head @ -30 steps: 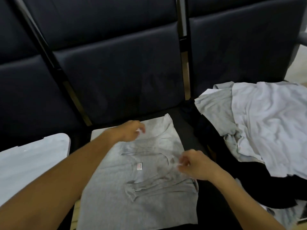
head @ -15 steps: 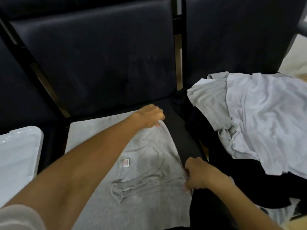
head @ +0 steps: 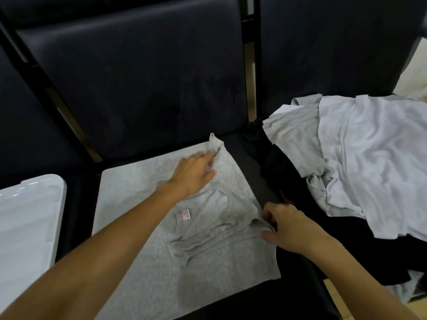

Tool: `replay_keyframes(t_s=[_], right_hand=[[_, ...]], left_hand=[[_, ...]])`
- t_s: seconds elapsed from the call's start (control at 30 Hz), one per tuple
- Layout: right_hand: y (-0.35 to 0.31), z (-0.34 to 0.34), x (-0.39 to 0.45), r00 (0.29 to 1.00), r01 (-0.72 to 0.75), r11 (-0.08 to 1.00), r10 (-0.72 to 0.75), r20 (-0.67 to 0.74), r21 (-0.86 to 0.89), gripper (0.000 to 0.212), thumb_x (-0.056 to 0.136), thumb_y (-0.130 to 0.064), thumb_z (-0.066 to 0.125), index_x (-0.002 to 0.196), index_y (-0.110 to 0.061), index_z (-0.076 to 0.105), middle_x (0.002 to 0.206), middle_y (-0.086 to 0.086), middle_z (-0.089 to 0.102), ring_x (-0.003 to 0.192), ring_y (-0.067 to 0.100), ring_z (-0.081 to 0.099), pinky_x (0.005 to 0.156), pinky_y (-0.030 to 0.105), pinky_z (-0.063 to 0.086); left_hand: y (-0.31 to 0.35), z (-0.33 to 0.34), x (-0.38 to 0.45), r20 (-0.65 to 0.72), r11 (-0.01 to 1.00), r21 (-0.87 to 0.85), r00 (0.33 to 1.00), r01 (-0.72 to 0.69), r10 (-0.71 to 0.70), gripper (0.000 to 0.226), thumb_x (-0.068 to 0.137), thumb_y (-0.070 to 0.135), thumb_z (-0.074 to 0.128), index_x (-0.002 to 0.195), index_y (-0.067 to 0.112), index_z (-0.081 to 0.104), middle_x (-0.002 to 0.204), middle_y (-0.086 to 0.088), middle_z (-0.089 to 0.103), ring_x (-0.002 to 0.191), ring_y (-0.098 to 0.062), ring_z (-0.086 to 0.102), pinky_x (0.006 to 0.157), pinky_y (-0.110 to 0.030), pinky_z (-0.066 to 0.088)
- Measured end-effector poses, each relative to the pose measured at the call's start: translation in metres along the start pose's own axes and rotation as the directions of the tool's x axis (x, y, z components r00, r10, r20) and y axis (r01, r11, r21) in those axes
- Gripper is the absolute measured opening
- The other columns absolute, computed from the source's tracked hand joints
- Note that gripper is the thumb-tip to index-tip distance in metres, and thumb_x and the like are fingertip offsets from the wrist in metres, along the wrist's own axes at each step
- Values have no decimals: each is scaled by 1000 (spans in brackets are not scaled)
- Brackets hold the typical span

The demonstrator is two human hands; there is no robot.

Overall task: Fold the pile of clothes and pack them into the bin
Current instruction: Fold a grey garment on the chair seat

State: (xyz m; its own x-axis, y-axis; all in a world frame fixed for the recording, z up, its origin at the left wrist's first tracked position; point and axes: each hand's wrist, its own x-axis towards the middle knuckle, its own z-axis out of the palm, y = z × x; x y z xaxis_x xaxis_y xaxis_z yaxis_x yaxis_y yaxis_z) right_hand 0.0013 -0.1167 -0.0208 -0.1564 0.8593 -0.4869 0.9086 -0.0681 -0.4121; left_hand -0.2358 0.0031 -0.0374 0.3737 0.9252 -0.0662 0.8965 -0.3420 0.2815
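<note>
A grey T-shirt (head: 129, 192) lies flat on the black seat in front of me, its collar and pink label facing up. My left hand (head: 193, 173) reaches across it and pinches the far right corner, which stands lifted off the seat. At the shirt's right edge my right hand (head: 291, 224) pinches the cloth near the folded sleeve. The pile of clothes (head: 360, 153), white, grey and black, covers the seat to the right. A white bin (head: 27, 218) shows at the left edge.
Black padded seat backs (head: 138, 77) rise behind the shirt, with a gap between two of them. A strip of bare black seat (head: 251, 167) separates the shirt from the pile. Pale floor (head: 413, 72) shows at the far right.
My left hand has drawn back a little from the far corner, lifting the cloth there into a peak. My right hand stays at the right edge of the shirt.
</note>
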Motion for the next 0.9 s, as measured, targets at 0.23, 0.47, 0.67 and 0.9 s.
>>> replay_keyframes(t_s=[0.23,0.47,0.67,0.9], right_hand=[[-16,16,10,971,117,938,-178,-162,-327,23,100,-35,51,115,-18,51,110,3,60,102,25,63,68,33,40],[-21,20,8,978,68,903,-144,-151,-425,28,102,-41,43,106,-17,58,104,2,61,101,24,64,70,33,42],[-20,25,8,969,56,842,-176,-175,-537,32,105,-39,34,105,-20,59,106,-1,62,99,19,65,76,30,48],[-12,30,9,955,81,856,-214,-207,-510,25,101,-41,47,120,-25,47,109,-6,59,102,16,65,65,27,39]], left_hand=[[-10,31,-152,220,976,-144,967,165,-131,42,75,67,63,97,33,56,96,16,55,89,-5,52,80,-29,46],[-4,53,-196,-62,937,-298,976,181,-208,28,76,38,47,103,36,53,97,12,57,89,-15,56,76,-37,49],[-8,50,-188,-91,986,-128,988,110,-122,6,65,31,54,68,27,50,75,14,46,71,-13,55,66,-31,42],[-18,44,-187,50,861,-458,974,220,-223,29,82,33,74,74,39,47,72,14,54,74,-4,53,74,-19,38]])
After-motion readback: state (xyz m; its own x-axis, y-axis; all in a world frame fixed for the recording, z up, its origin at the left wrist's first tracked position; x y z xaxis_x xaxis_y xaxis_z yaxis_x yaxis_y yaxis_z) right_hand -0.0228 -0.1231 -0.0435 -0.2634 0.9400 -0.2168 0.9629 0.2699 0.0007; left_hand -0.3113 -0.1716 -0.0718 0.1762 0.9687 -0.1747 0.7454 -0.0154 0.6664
